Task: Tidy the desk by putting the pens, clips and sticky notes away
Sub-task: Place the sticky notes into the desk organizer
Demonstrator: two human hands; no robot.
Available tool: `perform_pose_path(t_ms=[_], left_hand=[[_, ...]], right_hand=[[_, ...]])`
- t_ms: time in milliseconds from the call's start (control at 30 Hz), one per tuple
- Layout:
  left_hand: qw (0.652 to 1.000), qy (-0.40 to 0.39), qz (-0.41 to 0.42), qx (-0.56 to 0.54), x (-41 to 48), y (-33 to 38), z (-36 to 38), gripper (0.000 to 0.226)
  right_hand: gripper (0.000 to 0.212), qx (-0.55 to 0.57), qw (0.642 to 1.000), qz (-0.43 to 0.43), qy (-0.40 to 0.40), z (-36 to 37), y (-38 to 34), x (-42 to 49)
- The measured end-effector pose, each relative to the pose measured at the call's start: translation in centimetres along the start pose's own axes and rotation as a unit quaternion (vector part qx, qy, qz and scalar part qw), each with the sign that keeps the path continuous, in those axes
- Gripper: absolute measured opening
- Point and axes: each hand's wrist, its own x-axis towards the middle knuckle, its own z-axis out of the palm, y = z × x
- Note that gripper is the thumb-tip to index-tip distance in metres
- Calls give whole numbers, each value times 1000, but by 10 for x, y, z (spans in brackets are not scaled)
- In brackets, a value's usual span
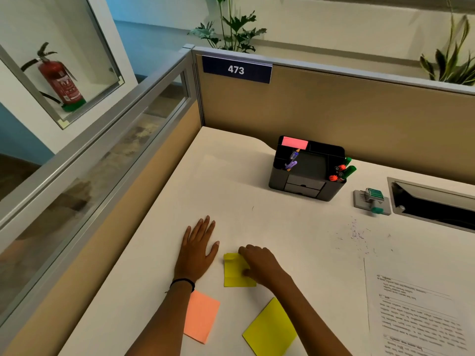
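Nearest the camera: 2 loose sticky notes on the white desk, 1 orange note under the left forearm and 1 large yellow note beside the right forearm. Both lie flat and untouched; judged next in line.

Just beyond: right hand curled over a folded yellow note, fingertips at its top edge and thumb pressing its right side. Looks like a pinch to peel it off the surface; whether it has lifted at all, cannot tell. Left hand lies flat, fingers spread, palm down just beside that note, holding nothing, probably bracing.

Right edge: 1 printed sheet, not part of the job.

Farther back: 1 black desk organiser near the partition, the likely destination. It holds 1 pink sticky pad at the back, purple clips on the left, and red- and green-capped markers on the right; exact count unclear. 1 stamp on its pad sits beside it.

Count of notes left out: 3.
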Motion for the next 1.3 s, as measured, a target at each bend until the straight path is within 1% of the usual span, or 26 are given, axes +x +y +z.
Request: perform_pose_path(t_ms=[33, 100, 167, 200, 233, 300, 367, 500, 533, 567, 633, 700, 933, 1067, 1133, 1300], left_hand=[[1000, 1, 0, 1, 0, 0, 0, 80], [1000, -2, -2, 1, 0, 0, 0, 76], [1000, -4, -6, 1, 0, 0, 0, 67], [1000, -5, -7, -1, 0, 0, 0, 64], [1000, -5, -8, -4, -1, 0, 1, 63], [1000, -1, -7, -12, -1, 0, 1, 62], [1000, 0, -5, -18, -1, -1, 3, 61], [1000, 8, -4, -19, 0, -2, 5, 60], [1000, 8, -5, -14, 1, -3, 6, 59], [1000, 9, -5, -12, 1, -3, 7, 58], [1000, 13, -7, -14, 2, -4, 7, 58], [1000, 15, -4, -16, 3, -4, 7, 58], [1000, 22, 2, -15, 3, -4, 8, 58], [1000, 18, 0, -10, 3, -7, 10, 58], [1000, 18, 0, -9, 3, -7, 11, 58], [999, 29, 6, -22, 3, -7, 11, 57]], right_hand=[[36, 18, 1000, 4, 7, -4, 3, 0], [29, 62, 997, 23, 44, -16, 11, -2], [26, 106, 986, 46, 121, -35, 20, -5], [24, 134, 973, 55, 178, -46, 26, -7], [21, 167, 953, 62, 244, -58, 31, -9], [16, 224, 895, 73, 378, -87, 45, -11], [14, 241, 841, 74, 478, -117, 64, -9], [16, 255, 758, 80, 595, -163, 103, 4], [18, 254, 745, 84, 611, -171, 112, 10], [20, 249, 739, 86, 620, -177, 120, 16], [23, 234, 743, 89, 621, -186, 133, 32], [24, 217, 760, 100, 605, -190, 142, 48], [27, 194, 822, 130, 520, -187, 156, 86], [30, 218, 843, 165, 463, -183, 160, 92], [33, 223, 843, 167, 461, -183, 160, 88], [30, 217, 812, 130, 525, -176, 143, 66]])
